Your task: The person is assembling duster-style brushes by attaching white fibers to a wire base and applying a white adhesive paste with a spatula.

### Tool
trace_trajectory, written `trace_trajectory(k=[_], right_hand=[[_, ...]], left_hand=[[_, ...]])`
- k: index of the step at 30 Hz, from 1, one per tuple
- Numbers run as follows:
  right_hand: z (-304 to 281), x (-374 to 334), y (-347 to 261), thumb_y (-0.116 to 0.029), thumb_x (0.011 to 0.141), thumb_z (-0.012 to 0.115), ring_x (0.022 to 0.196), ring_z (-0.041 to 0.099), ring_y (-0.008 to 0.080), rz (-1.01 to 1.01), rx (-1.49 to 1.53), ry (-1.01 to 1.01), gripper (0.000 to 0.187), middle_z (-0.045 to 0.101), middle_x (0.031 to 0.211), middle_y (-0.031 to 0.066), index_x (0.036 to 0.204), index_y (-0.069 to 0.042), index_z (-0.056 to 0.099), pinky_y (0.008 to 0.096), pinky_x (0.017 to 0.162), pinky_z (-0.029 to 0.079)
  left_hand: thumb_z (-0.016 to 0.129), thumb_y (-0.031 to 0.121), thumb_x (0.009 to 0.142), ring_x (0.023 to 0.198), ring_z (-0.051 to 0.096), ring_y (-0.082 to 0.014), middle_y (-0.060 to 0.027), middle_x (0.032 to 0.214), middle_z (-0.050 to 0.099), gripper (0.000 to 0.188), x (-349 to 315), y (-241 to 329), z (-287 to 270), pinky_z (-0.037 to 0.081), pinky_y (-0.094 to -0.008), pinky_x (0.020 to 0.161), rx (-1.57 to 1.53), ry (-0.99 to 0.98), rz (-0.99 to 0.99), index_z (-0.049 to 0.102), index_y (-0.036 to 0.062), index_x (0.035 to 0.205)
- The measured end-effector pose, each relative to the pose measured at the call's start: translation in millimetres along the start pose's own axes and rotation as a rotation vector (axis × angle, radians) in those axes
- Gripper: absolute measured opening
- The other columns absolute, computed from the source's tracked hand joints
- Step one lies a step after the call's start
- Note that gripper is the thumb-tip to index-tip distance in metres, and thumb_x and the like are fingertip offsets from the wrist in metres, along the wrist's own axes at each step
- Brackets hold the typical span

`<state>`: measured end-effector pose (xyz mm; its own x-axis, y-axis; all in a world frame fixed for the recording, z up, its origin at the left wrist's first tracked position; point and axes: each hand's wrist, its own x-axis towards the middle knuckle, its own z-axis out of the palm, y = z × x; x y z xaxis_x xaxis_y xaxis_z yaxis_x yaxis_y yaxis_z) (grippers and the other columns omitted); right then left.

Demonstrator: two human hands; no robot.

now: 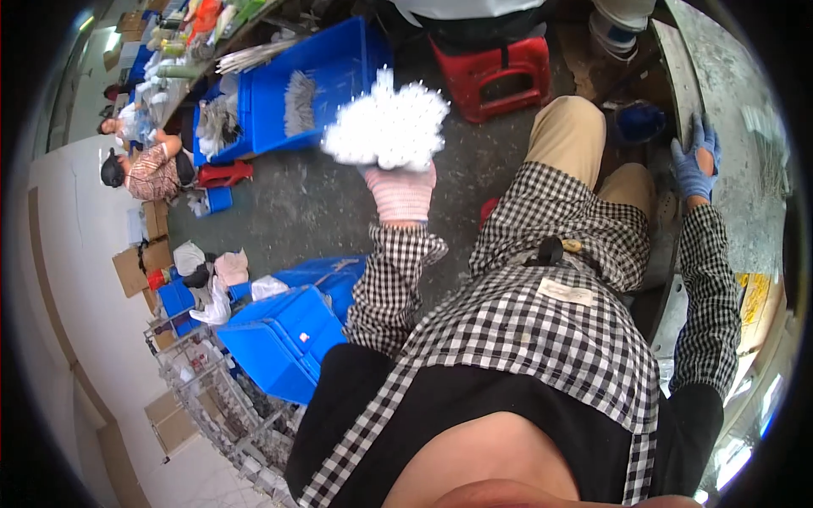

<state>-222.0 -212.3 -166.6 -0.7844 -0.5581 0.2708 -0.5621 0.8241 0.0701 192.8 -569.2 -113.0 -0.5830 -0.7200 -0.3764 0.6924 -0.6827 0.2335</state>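
Note:
My left hand (400, 195), in a pinkish-white knitted glove, is closed round a bundle of thin white rods (388, 127). The rods' bright ends face up at me, and I cannot make out their exact kind. That hand is held out over the floor, just right of a large blue bin (334, 63). My right hand (698, 165), in a blue glove, lies along the edge of a grey worktable (749, 212) with its fingers stretched out and nothing in them. Thin pale rods (769, 157) lie on the table beyond it.
Inside the blue bin stands a bunch of grey-white rods (299, 103). A red stool (495, 72) is ahead, beside white buckets (621, 30). Blue crates (275, 334) and a wire rack (199, 398) stand at left. Two people (148, 173) sit at the far left.

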Motion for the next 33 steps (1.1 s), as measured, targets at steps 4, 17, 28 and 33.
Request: trace_trajectory(k=[4, 17, 28, 33], right_hand=[[3, 6, -6, -0.033, 0.082, 0.075, 0.143, 0.040, 0.0367, -0.050, 0.001, 0.026, 0.078, 0.044, 0.156, 0.0166, 0.152, -0.014, 0.046, 0.0460, 0.120, 0.031], [-7, 1, -8, -0.048, 0.085, 0.070, 0.139, 0.045, 0.0393, -0.130, -0.010, 0.111, 0.072, 0.050, 0.149, 0.0237, 0.142, -0.005, 0.056, 0.0472, 0.118, 0.035], [-14, -25, 12, -0.032, 0.084, 0.075, 0.141, 0.042, 0.0371, -0.054, 0.057, 0.074, 0.074, 0.046, 0.155, 0.0162, 0.150, -0.012, 0.049, 0.0449, 0.119, 0.033], [-8, -27, 20, -0.032, 0.082, 0.076, 0.142, 0.042, 0.0361, -0.027, -0.035, 0.067, 0.076, 0.046, 0.155, 0.0149, 0.150, -0.014, 0.048, 0.0445, 0.120, 0.031]], left_hand=[[0.050, 0.056, 0.098, 0.121, 0.066, -0.0259, -0.0054, 0.133, 0.067, 0.058, 17, -13, 16, 0.058, -0.0441, 0.098, 0.067, 0.068, -0.001, 0.061, 0.0121, 0.134], [0.065, 0.049, 0.093, 0.127, 0.059, -0.0293, -0.0118, 0.139, 0.062, 0.061, 14, -6, 20, 0.051, -0.0461, 0.106, 0.037, -0.199, -0.228, 0.057, 0.0083, 0.138], [0.056, 0.061, 0.091, 0.138, 0.050, -0.0366, -0.0128, 0.152, 0.050, 0.076, -10, -14, 4, 0.043, -0.0595, 0.112, 0.219, -0.109, 0.071, 0.051, 0.0095, 0.147], [0.053, 0.059, 0.093, 0.139, 0.048, -0.0377, -0.0158, 0.153, 0.049, 0.074, -7, 0, -12, 0.041, -0.0604, 0.114, 0.225, -0.141, 0.102, 0.050, 0.0083, 0.147]])
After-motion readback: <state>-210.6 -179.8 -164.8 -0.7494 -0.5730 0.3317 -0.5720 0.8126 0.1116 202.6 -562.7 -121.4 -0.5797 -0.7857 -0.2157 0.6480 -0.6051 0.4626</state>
